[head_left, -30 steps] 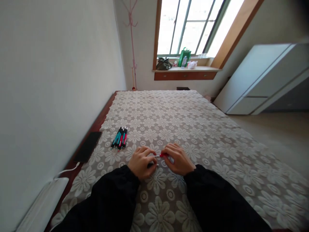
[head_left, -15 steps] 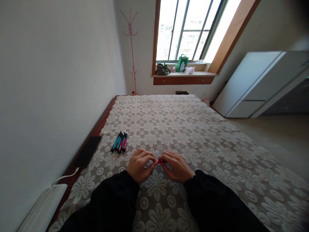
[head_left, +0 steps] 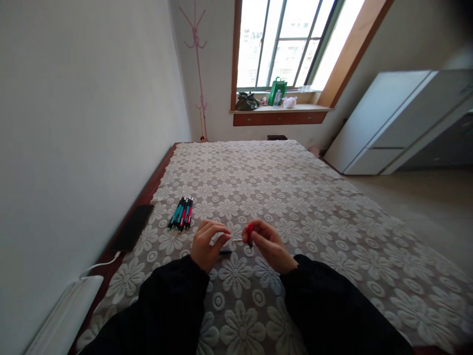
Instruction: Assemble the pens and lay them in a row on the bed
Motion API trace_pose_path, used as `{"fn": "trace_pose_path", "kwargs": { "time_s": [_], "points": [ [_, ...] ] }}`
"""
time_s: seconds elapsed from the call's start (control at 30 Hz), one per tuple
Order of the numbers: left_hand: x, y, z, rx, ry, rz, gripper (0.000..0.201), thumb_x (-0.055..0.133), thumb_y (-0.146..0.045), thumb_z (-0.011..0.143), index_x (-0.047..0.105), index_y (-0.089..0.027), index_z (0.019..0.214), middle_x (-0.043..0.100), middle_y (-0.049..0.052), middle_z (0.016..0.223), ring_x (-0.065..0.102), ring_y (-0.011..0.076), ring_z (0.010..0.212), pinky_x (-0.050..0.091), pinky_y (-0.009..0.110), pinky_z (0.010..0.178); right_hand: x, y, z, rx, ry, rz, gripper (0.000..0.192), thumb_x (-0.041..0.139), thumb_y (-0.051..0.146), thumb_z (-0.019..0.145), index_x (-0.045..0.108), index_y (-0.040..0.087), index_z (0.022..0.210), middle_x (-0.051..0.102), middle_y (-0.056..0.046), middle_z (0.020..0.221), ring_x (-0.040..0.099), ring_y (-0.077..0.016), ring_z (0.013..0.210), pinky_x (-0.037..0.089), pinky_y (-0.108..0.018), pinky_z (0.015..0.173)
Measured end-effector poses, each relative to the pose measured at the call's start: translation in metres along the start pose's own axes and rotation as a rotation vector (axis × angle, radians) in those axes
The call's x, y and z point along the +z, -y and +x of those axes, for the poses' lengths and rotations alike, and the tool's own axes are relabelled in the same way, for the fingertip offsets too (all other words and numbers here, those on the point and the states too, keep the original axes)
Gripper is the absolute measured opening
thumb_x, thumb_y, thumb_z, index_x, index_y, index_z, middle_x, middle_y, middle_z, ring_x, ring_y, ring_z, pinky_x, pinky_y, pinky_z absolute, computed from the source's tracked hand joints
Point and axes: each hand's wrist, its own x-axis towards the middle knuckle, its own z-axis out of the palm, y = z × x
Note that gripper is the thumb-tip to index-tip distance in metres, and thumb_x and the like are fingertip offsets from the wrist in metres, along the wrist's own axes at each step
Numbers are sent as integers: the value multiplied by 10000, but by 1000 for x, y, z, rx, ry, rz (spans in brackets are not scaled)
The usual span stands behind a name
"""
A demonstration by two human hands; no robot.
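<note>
My left hand is closed in a pinch at one end of a thin white rod, which looks like a pen refill. The rod's other end reaches the fingertips of my right hand. Those fingers are closed on a red pen barrel with a dark end, tilted nearly upright. Just under my left hand a small dark pen part lies on the patterned tablecloth, partly hidden by the fingers. Beyond my left hand several teal, red and black pens lie side by side.
A black phone with a white cable lies at the left edge near the wall. A white object sits at the lower left. Farther off are a pink coat stand, a windowsill with bags and a white refrigerator.
My hands have moved apart, and the thin white rod now shows between them. The red barrel has turned from level to nearly upright in my right hand. The dark part has come into view.
</note>
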Motion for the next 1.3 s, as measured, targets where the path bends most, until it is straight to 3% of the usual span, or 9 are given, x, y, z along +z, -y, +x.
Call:
{"fn": "trace_pose_path", "kwargs": {
  "time_s": [0.1, 0.3, 0.43, 0.53, 0.67, 0.87, 1.0, 1.17, 1.3],
  "points": [
    [1, 0, 1, -26, 45, 61, 122, 581, -262, 914, 693, -221, 937, 703, 51, 943, 605, 203, 968, 493, 370, 877, -7, 3, 4, -16, -145, 67, 242, 497, 485, 938, 506, 256, 1016, 620, -51, 899, 629, -222, 872, 516, -394, 797],
    [3, -2, -1, 42, 273, 214, 177, 640, -260, 845, 705, -252, 1010, 690, 53, 1080, 558, 248, 1104, 441, 440, 966, -16, 10, 7, -13, -198, 88, 201, 501, 440, 930, 525, 254, 1003, 579, -92, 1189, 621, -267, 1071, 483, -472, 959],
    [3, -2, -2, 56, 296, 231, 191, 645, -261, 833, 701, -256, 1015, 687, 52, 1091, 559, 253, 1103, 436, 445, 963, -18, 5, 8, 51, -167, 102, 212, 526, 433, 923, 542, 235, 999, 630, -84, 1060, 630, -254, 1019, 495, -456, 929],
    [3, -2, -1, 50, 294, 239, 176, 650, -263, 832, 700, -254, 1000, 691, 46, 1083, 562, 254, 1099, 435, 445, 953, -17, 2, 7, 55, -129, 62, 223, 576, 392, 911, 532, 236, 1063, 627, -41, 892, 631, -206, 866, 521, -374, 793],
    [3, -2, -1, 48, 319, 246, 152, 645, -266, 846, 700, -256, 987, 692, 36, 1077, 562, 245, 1109, 444, 432, 946, -12, 1, 5, -33, -95, -210, 208, 486, 336, 961, 513, 248, 1147, 604, -24, 888, 592, -156, 735, 497, -304, 675],
    [3, -1, -1, 54, 319, 226, 143, 627, -263, 860, 707, -245, 978, 692, 53, 1065, 564, 241, 1100, 451, 427, 951, -9, 5, 2, -187, 29, -738, 187, 378, 187, 969, 544, 220, 1049, 621, -58, 939, 592, -183, 857, 472, -326, 780],
    [3, -2, -1, 39, 290, 216, 128, 611, -262, 873, 705, -243, 957, 699, 45, 1046, 568, 236, 1087, 442, 428, 956, -16, 3, 5, -163, 24, -860, 160, 415, 199, 960, 573, 212, 979, 640, -51, 908, 595, -193, 856, 462, -338, 806],
    [3, -2, -1, 28, 267, 211, 113, 609, -255, 873, 707, -244, 929, 704, 37, 1033, 573, 233, 1076, 438, 426, 956, -28, 3, 8, -106, -73, -825, 174, 418, 224, 968, 586, 212, 923, 626, -21, 837, 577, -157, 744, 448, -282, 684],
    [4, -2, 0, 12, 234, 211, 109, 605, -232, 872, 706, -242, 911, 705, 33, 1018, 580, 225, 1060, 444, 418, 952, -32, 1, 6, -125, 57, -1006, 77, 543, 227, 899, 620, 217, 906, 608, -17, 857, 578, -163, 763, 442, -301, 726]
  ]
}}
